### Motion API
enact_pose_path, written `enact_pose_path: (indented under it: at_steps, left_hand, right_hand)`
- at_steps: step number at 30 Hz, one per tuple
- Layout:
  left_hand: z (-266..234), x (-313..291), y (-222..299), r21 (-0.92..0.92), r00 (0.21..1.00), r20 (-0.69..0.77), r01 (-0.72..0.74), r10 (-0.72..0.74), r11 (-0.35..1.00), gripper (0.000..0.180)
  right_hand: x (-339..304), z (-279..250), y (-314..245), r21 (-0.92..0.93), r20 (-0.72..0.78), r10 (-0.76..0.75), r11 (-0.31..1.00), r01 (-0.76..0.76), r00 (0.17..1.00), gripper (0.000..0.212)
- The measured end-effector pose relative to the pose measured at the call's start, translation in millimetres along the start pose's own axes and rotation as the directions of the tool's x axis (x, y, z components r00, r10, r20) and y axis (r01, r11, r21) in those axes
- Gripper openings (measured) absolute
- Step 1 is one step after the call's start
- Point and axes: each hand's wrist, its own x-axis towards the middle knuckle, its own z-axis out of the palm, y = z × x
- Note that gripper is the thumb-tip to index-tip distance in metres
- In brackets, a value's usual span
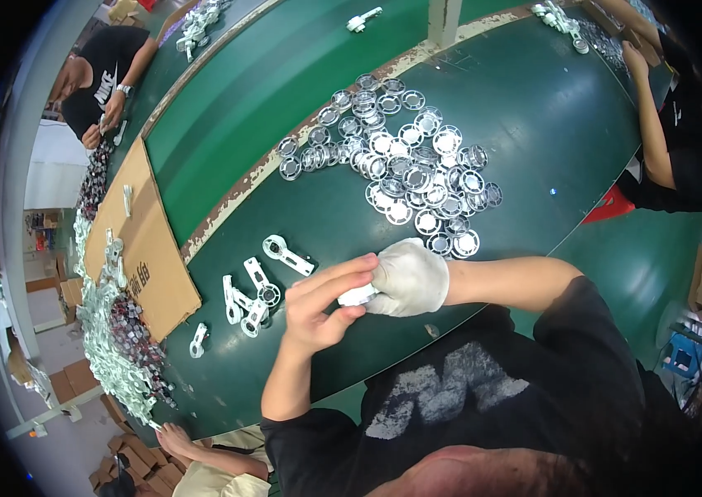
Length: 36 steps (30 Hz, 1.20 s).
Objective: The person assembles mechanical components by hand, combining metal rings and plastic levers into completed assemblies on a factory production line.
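My bare left hand (315, 308) and my right hand (411, 278), in a white glove, meet over the near edge of the green table. Between them is a small white plastic part (358, 295), pinched by the left fingers and thumb. The gloved fingers close round its other end and hide most of it. Just beyond my hands spreads a heap of round silver-rimmed discs (417, 177). To the left lie several white plastic pieces with a ring-shaped head and a flat handle, one (287, 254) nearest my left hand.
A cardboard sheet (144, 248) lies at the left beside a large pile of white parts (111, 348). Behind the discs runs a green conveyor belt (260, 99) with a worn raised edge and a post (444, 23). Co-workers sit at the far left, lower left and right.
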Motion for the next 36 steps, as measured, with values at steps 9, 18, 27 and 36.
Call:
enact_pose_path:
  at_steps: [9, 18, 27, 36]
  left_hand:
    - [-117, 86, -114, -0.225, 0.695, -0.381, 0.570, -0.609, 0.790, 0.037]
    - [-140, 80, -156, -0.147, 0.535, -0.568, 0.682, -0.625, 0.717, 0.040]
    - [-75, -2, -37, 0.647, 0.759, -0.125, 0.551, -0.639, 0.528, 0.023]
    - [-24, 36, -38, 0.024, 0.824, -0.127, 0.559, -0.552, 0.829, 0.016]
  right_hand:
    - [19, -12, -8, 0.385, 0.353, 0.628, 0.579, -0.719, 0.694, 0.055]
    - [21, -15, -19, 0.155, 0.369, 0.504, 0.795, -0.587, 0.781, 0.044]
    - [13, -3, -13, 0.045, 0.284, 0.423, 0.890, -0.453, 0.860, 0.046]
    - [17, 7, 4, -0.094, -0.033, 0.439, 0.893, -0.440, 0.898, 0.033]
